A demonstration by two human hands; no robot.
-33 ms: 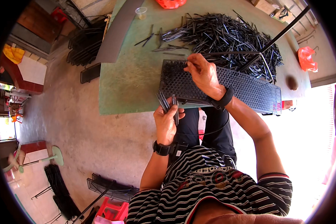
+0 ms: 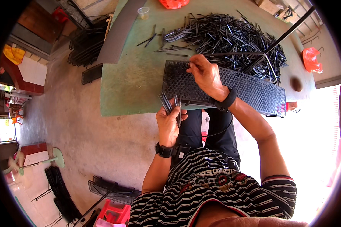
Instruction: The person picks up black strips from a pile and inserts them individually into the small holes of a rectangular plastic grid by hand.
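My left hand [image 2: 168, 123] is closed around a small bundle of thin black strips [image 2: 165, 102], just off the table's near edge. A long black panel full of round holes [image 2: 250, 89] lies along that edge, tilted a little. Over its left part, my right hand [image 2: 208, 75] is bent with thumb and fingers pinched together at the holes. Whatever sits between those fingertips is too small or hidden to make out. Beyond the panel a big heap of black strips [image 2: 231, 38] covers the back of the table, with several loose ones [image 2: 172, 48] to its left.
On the green table [image 2: 129, 89] are a clear plastic cup [image 2: 143, 13], a grey sheet [image 2: 121, 34] and a red bag [image 2: 173, 3]. A black metal rod [image 2: 288, 32] slants over the heap. Black racks [image 2: 88, 43] stand left; a red stool [image 2: 113, 212] and fan [image 2: 58, 157] are behind.
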